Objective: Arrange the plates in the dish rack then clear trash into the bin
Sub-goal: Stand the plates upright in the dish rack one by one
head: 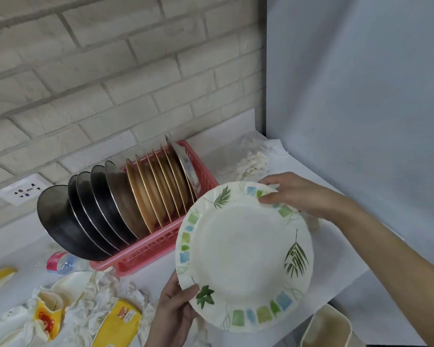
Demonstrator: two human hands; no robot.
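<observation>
Paper plate: one, leaf-printed, held tilted in the air just right of the rack, touching nothing else.
Left hand: pinches the plate's lower rim, thumb on its face.
Right hand: grips the upper rim, fingers curled over the edge.
Rack: one, pink, on the counter.
Plates in rack: five dark steel at the near end, about six tan, one grey at the far end; all on edge.
Cartons: three yellow, lower left, among crumpled tissue.
Bottle: one, lying beside the rack.
Bin: one, cream, lower right.
</observation>
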